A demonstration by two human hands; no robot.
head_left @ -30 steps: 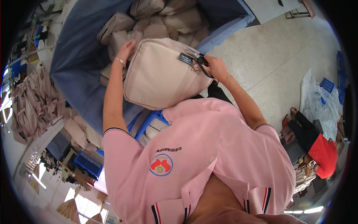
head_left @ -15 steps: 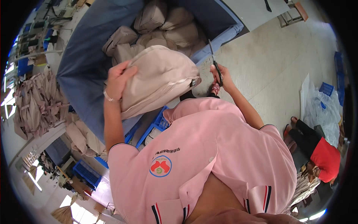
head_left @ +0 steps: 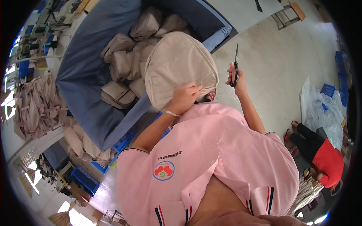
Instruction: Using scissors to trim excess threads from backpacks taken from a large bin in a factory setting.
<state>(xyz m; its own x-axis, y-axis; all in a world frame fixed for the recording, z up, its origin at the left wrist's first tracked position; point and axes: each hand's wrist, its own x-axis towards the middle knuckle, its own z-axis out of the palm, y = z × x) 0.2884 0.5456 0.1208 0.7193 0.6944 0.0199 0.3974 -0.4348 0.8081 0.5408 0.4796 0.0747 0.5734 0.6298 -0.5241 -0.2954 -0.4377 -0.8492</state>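
A large beige bag (head_left: pixel 181 62) is held up at the near right side of the blue bin (head_left: pixel 81 71), its broad face turned upward. The bag's near edge is gripped by the left hand (head_left: pixel 184 98), whose fingers are bent over the seam. Whether the bag is also propped on the bin's rim cannot quite be made out, as any contact is covered. Right of the bin, apart from the bag, black-handled scissors (head_left: pixel 235 71) are held in the right hand (head_left: pixel 239 81), the fingers wrapped around the handles and the blades pointed away from the body. Inside the bin, more beige bags (head_left: pixel 120 64) are heaped. Left of the bin, beige fabric pieces (head_left: pixel 37 107) are hung; far to its right, clear plastic sheeting (head_left: pixel 320 111) is seen near a person in a red top (head_left: pixel 328 164).
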